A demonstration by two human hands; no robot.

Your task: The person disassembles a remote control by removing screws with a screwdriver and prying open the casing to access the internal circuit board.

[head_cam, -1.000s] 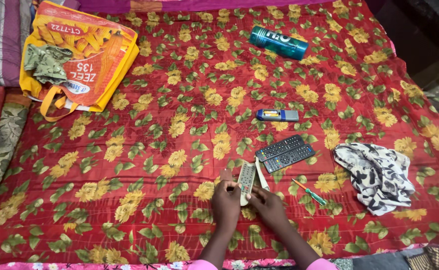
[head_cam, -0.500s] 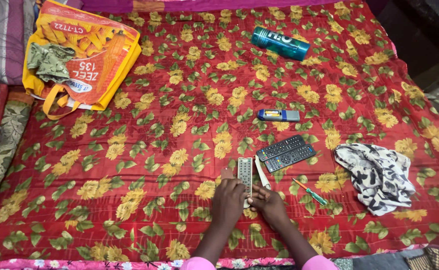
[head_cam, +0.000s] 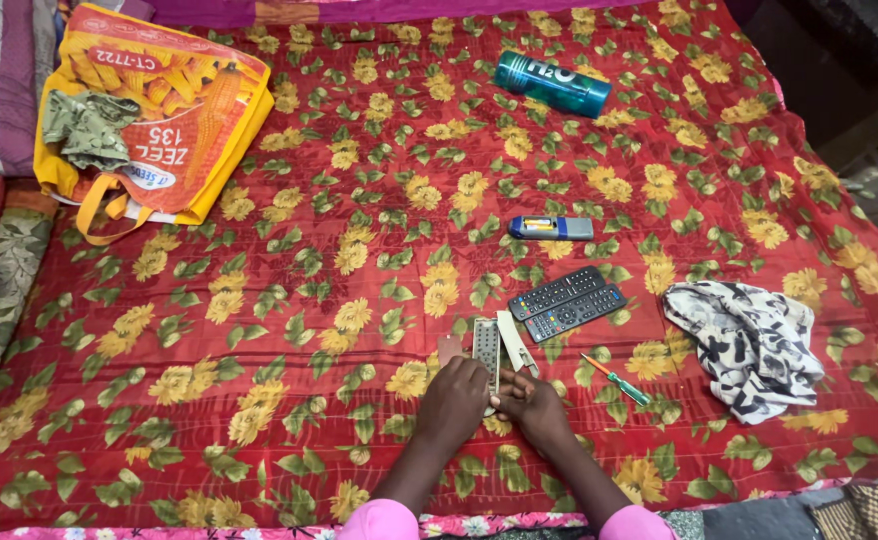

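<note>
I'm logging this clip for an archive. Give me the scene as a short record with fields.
surface: bed with red floral bedspread
left hand: on the grey remote
right hand: at the grey remote's near end
beside remote: white strip-like part
nearby: two black remotes, green-handled screwdriver, patterned cloth
farther: blue rectangular device, teal bottle, yellow bag

A bed (head_cam: 259,400) is covered by a red bedspread (head_cam: 659,130) printed with yellow flowers — even light is cast across it. Dark floor (head_cam: 839,80) is seen at right.
</note>
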